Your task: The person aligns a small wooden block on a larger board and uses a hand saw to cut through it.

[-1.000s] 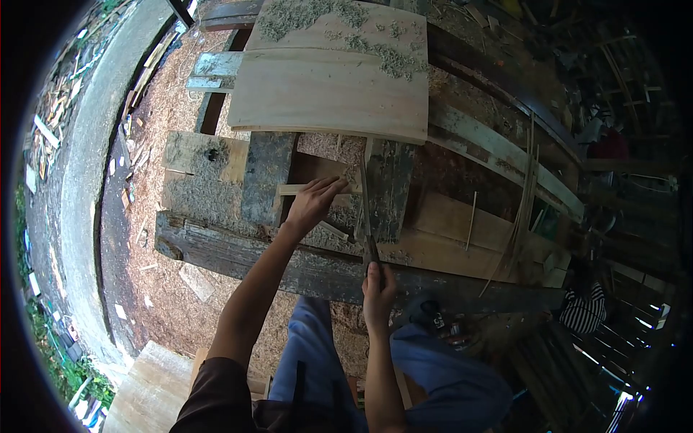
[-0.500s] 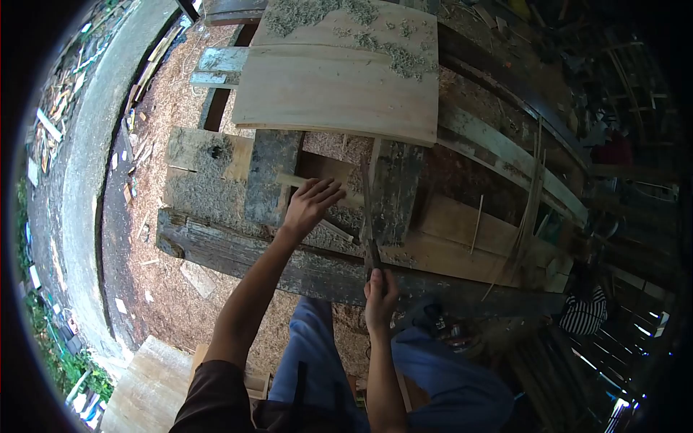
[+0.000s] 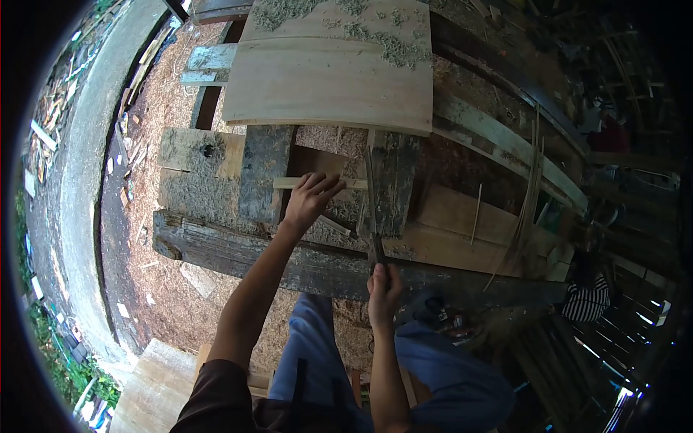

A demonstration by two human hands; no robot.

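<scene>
My left hand [image 3: 309,202] is closed over a short pale wooden strip [image 3: 354,184], which lies crosswise over a gap between two dark boards. The strip sticks out on both sides of my fingers. In my right hand [image 3: 385,289] is the dark handle of a long, narrow-bladed tool [image 3: 371,191], pointing away from me. Its blade crosses by the strip's right end, over the edge of the right dark board [image 3: 398,180]. Whether it is a saw or a knife I cannot make out. Below my left hand lies a thin loose stick [image 3: 336,226].
A wide pale wooden panel [image 3: 325,83] with heaped shavings lies beyond my hands. A thick weathered beam [image 3: 216,244] runs across the near side. Thin strips [image 3: 533,195] lean at the right. Wood chips cover the ground [image 3: 173,289].
My left hand has lowered and its spread fingers have closed on the wooden strip. The blade in my right hand stays near the strip's right end. The view has shifted slightly.
</scene>
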